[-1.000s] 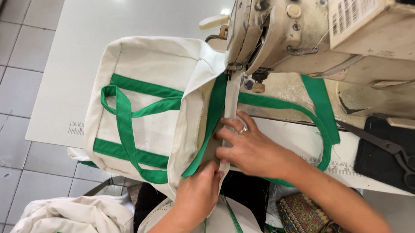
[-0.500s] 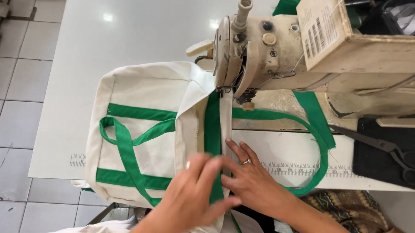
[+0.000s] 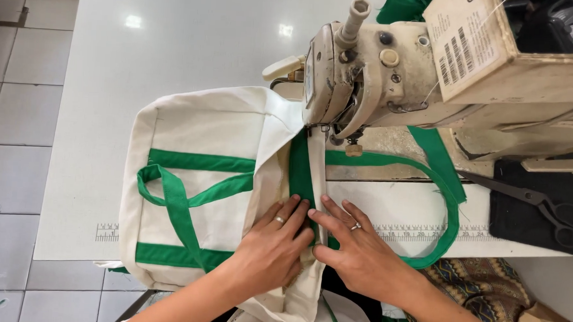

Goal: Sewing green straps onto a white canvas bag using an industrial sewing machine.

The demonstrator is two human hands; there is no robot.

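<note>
Canvas is what you have under both palms: a cream canvas tote bag with green webbing bands and handles [image 3: 198, 189], lying across the white worktop [image 3: 175, 47] with its open edge fed under the head of the worn cream industrial sewing machine [image 3: 393, 75]. Your left hand [image 3: 271, 247] lies flat on the bag's folded edge, fingers spread and pressing down, pinching nothing. Your right hand [image 3: 353, 247] lies just beside it, fingers likewise flat and spread, fingertips touching the narrow cream seam strip [image 3: 316, 181] that runs up beside the green band toward the needle.

The cloth looks light but fairly stiff for fabric; it holds a crease yet sags where it hangs off the near edge of the worktop. It should slide readily on the smooth surface, so flat pressure from above suits it better than a pinch. The layered seam at the green band is likely thicker and less willing to bend. Best hold is where your hands now lie, either side of the seam line, near the needle but apart from it.

One green webbing loop [image 3: 449, 207] trails to the right over the printed ruler strip; black scissors [image 3: 545, 204] lie on a dark mat well apart.
</note>
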